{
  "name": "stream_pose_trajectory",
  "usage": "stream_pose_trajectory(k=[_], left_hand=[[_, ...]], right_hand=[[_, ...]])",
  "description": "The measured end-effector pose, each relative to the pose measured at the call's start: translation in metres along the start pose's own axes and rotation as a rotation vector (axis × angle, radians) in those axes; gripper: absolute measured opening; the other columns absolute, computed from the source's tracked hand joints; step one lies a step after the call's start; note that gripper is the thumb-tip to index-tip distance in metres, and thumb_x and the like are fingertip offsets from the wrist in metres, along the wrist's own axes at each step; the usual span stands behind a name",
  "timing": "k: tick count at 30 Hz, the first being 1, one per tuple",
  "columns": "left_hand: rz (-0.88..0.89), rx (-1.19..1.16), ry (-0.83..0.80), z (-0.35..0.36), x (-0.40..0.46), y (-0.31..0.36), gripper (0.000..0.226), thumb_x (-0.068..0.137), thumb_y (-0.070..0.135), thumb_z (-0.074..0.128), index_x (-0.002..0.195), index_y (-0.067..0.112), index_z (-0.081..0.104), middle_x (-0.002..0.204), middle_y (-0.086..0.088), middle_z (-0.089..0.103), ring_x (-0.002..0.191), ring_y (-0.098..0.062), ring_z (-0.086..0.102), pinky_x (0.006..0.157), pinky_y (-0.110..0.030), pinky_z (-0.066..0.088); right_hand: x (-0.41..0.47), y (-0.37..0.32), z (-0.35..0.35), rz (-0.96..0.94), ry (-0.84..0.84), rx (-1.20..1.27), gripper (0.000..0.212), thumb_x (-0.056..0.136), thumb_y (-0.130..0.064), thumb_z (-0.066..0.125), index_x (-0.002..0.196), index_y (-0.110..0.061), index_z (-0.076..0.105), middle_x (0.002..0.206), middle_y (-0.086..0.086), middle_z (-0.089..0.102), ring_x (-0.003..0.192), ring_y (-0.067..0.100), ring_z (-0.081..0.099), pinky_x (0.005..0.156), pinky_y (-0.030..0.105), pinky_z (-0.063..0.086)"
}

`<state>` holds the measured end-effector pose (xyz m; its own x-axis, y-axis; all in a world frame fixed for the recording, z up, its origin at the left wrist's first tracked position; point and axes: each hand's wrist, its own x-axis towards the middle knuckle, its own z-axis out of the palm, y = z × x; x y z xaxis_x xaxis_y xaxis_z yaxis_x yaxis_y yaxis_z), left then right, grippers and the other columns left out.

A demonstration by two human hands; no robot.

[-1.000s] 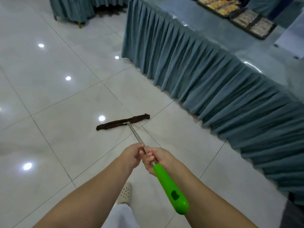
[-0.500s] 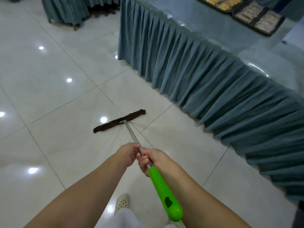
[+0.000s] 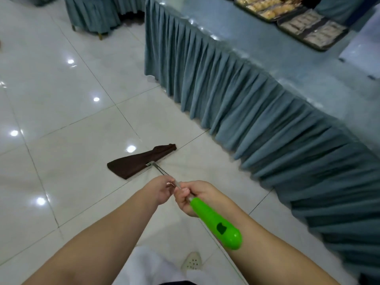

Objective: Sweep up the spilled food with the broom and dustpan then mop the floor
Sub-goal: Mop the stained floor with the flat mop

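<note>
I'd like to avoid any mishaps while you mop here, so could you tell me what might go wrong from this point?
The mop head lies close to the table skirt; a wide stroke could catch or wet the cloth. The left hand and right hand both grip the thin metal shaft above the green handle, so control may be weaker. The glossy floor could be slippery near the shoe.

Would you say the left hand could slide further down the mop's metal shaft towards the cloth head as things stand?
Probably yes. The left hand grips the metal shaft just ahead of the right hand, and the shaft shows bare down to the brown mop head.
</note>
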<state>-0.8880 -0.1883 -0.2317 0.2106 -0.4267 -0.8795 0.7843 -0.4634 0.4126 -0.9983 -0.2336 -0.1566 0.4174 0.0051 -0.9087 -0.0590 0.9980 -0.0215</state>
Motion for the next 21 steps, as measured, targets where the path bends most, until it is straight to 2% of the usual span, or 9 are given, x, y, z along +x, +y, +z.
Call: stream_pose_trajectory(k=[3,5,7,8,10,13,15,18,21], left_hand=[[-0.023,-0.027,0.006,0.037,-0.002,-0.026,0.028,0.094,-0.004,0.037,0.068,0.002,0.041,0.066,-0.012,0.038,0.055,-0.021,0.041,0.032,-0.014,0.043],[-0.046,-0.033,-0.01,0.058,-0.006,-0.041,0.026,0.096,-0.003,0.037,0.07,0.001,0.042,0.067,-0.013,0.041,0.053,-0.024,0.048,0.03,-0.016,0.044],[-0.065,-0.058,-0.03,0.075,-0.01,-0.055,0.025,0.097,-0.001,0.038,0.073,0.0,0.043,0.068,-0.015,0.042,0.036,-0.025,0.056,0.029,-0.019,0.045],[-0.078,-0.076,-0.04,0.081,-0.01,-0.06,0.025,0.098,0.001,0.039,0.073,0.0,0.042,0.067,-0.014,0.042,0.028,-0.022,0.054,0.029,-0.019,0.045],[-0.108,-0.105,-0.061,0.089,-0.009,-0.07,0.026,0.099,0.005,0.04,0.073,0.001,0.042,0.067,-0.013,0.042,0.024,-0.018,0.052,0.03,-0.019,0.046],[-0.164,-0.102,-0.078,0.087,0.0,-0.078,0.023,0.097,0.01,0.045,0.075,0.001,0.046,0.068,-0.011,0.044,0.042,-0.019,0.057,0.038,-0.023,0.051],[-0.187,-0.079,-0.078,0.081,0.003,-0.077,0.019,0.094,0.011,0.047,0.077,0.003,0.046,0.069,-0.011,0.044,0.059,-0.02,0.05,0.04,-0.024,0.052],[-0.19,-0.05,-0.066,0.075,0.006,-0.073,0.014,0.091,0.011,0.049,0.079,0.004,0.046,0.07,-0.011,0.045,0.062,-0.02,0.047,0.043,-0.024,0.049],[-0.183,-0.072,-0.04,0.068,0.008,-0.066,0.01,0.088,0.008,0.05,0.079,0.005,0.046,0.066,-0.009,0.043,0.058,-0.018,0.047,0.05,-0.026,0.044]], right_hand=[[-0.029,-0.01,-0.036,-0.005,0.008,0.015,0.021,0.096,-0.001,0.043,0.077,0.003,0.053,0.05,0.012,0.049,0.023,0.012,0.039,0.027,0.012,0.035],[-0.047,-0.015,-0.056,0.012,0.013,0.019,0.02,0.095,0.002,0.044,0.077,0.004,0.053,0.047,0.013,0.05,0.023,0.013,0.04,0.027,0.012,0.036],[-0.063,-0.02,-0.072,0.029,0.04,0.015,0.02,0.094,0.004,0.044,0.077,0.004,0.054,0.047,0.013,0.05,0.023,0.013,0.04,0.026,0.012,0.035],[-0.07,-0.022,-0.077,0.036,0.049,0.014,0.019,0.093,0.005,0.044,0.077,0.004,0.054,0.048,0.013,0.05,0.022,0.014,0.04,0.026,0.013,0.035],[-0.082,-0.025,-0.083,0.047,0.059,0.009,0.019,0.093,0.005,0.043,0.078,0.003,0.054,0.054,0.011,0.051,0.022,0.014,0.039,0.026,0.013,0.035],[-0.091,-0.027,-0.084,0.086,0.045,-0.017,0.022,0.095,0.004,0.042,0.076,0.001,0.053,0.057,0.008,0.048,0.022,0.013,0.038,0.026,0.013,0.035],[-0.093,-0.028,-0.078,0.104,0.037,-0.053,0.025,0.096,0.001,0.04,0.073,-0.001,0.05,0.05,0.009,0.046,0.02,0.012,0.036,0.024,0.012,0.033],[-0.091,-0.026,-0.066,0.113,0.026,-0.104,0.031,0.098,-0.001,0.036,0.069,-0.003,0.047,0.038,0.007,0.039,0.017,0.011,0.033,0.022,0.011,0.027],[-0.083,-0.023,-0.055,0.115,0.016,-0.12,0.028,0.097,-0.002,0.038,0.07,-0.004,0.047,0.034,0.005,0.039,0.016,0.01,0.032,0.021,0.009,0.025]])
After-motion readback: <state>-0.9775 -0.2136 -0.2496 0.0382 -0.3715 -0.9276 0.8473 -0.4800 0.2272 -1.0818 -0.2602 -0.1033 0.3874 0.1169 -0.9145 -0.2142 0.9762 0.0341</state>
